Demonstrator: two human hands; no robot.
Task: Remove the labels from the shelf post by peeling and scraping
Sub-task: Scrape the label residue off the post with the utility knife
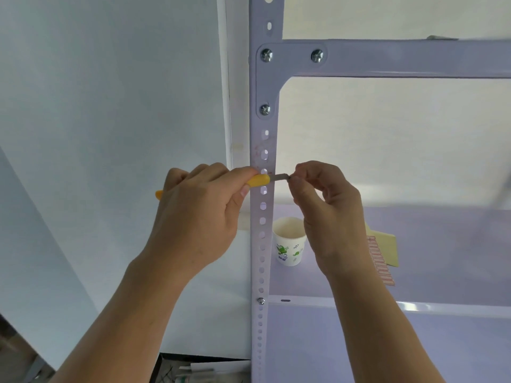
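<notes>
left hand (193, 214): curled round yellow knife (258, 180) handle, mid-left
post (262, 244): centre frame, faint red residue (261, 156) just above blade (279, 177)
right hand (329, 214): fingertips pinch blade tip, mid-right; scrap there, can't tell
risk: blade slips, nicks pinching fingers

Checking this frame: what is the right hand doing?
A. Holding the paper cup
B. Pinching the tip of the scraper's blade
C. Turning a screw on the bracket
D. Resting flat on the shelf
B: the right hand pinches the tip of the blade of the yellow-handled scraper that the left hand grips, across the shelf post; the paper cup stands untouched.
</notes>
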